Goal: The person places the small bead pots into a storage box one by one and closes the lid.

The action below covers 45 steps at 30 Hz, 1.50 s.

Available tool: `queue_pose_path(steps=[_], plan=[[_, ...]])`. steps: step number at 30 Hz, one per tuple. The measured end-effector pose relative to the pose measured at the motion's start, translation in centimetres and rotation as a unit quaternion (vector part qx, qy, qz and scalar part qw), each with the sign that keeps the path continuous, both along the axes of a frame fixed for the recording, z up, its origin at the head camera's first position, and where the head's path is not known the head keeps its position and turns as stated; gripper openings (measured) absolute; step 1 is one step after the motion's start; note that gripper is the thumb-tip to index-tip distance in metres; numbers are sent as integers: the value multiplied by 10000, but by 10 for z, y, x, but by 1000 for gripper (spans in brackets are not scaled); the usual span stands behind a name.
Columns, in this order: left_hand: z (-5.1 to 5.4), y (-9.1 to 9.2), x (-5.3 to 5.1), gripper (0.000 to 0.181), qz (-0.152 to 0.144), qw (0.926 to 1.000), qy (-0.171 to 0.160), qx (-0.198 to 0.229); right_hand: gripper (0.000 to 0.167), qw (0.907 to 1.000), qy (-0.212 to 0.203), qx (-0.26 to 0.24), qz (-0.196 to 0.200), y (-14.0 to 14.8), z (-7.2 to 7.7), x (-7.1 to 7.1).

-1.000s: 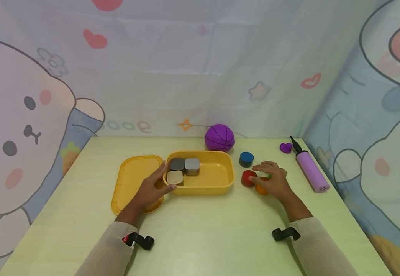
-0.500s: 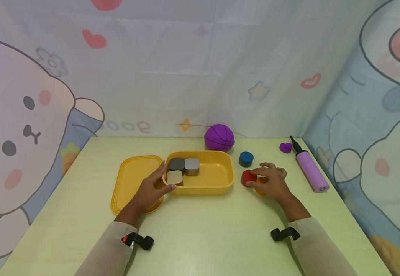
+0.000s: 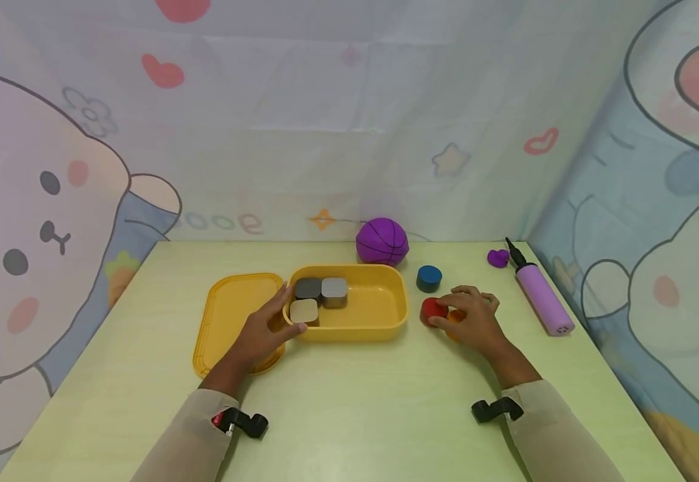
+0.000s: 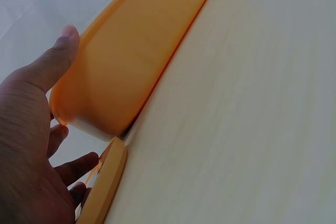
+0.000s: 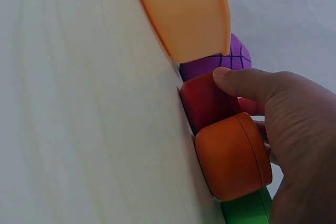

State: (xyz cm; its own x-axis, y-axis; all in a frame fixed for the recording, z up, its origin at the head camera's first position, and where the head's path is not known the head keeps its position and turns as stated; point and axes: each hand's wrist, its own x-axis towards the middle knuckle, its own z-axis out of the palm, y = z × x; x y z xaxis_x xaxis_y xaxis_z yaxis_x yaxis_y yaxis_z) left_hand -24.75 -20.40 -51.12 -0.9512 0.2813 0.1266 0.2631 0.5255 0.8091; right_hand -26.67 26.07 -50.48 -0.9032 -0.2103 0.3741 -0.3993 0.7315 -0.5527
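My left hand (image 3: 265,329) holds the left end of a yellow plastic box (image 3: 379,332), thumb at the front rim and fingers at the end wall. Inside the box's left half sit a dark grey piece (image 3: 309,288), a light grey piece (image 3: 334,292) and a beige piece (image 3: 304,311). My right hand (image 3: 476,325) pinches a small red round pot (image 5: 207,100) standing on the table, thumb on its near side, fingertips partly hidden behind. An orange pot (image 5: 231,158) with a lid-like seam stands beside it under the palm. A green piece (image 5: 244,211) shows behind the orange one.
A yellow lid (image 3: 229,321) lies left of the box, partly under my left hand. Behind the box is a purple ball (image 3: 382,241). A blue round pot (image 3: 428,278) stands behind the red one. Farther right lie a purple heart-shaped thing (image 3: 497,258) and a lilac hand pump (image 3: 544,298).
My right hand has shifted slightly left and its thumb and fingers have closed round the red pot. The green piece has gone from sight in the head view. My left hand stays on the box.
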Motion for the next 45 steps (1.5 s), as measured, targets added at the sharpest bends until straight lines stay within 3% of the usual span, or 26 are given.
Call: queue_pose_path(steps=[19, 29, 35, 39, 45], plan=[[1, 1, -1, 93, -6, 10000, 20, -20, 42, 9888, 1385, -557, 31, -5, -1, 3], [1, 1, 0, 93, -1, 10000, 21, -54, 41, 9727, 2198, -741, 84, -15, 0, 5], [1, 1, 0, 93, -16, 10000, 14, -19, 42, 9579, 2713, -937, 103, -25, 2, -3], [2, 0, 0, 94, 42, 10000, -4, 40, 41, 9520, 2872, -1062, -1, -38, 5, -10], [1, 0, 1, 94, 8, 9999, -103, 129, 41, 9516, 2838, -1155, -239, -60, 5, -12]])
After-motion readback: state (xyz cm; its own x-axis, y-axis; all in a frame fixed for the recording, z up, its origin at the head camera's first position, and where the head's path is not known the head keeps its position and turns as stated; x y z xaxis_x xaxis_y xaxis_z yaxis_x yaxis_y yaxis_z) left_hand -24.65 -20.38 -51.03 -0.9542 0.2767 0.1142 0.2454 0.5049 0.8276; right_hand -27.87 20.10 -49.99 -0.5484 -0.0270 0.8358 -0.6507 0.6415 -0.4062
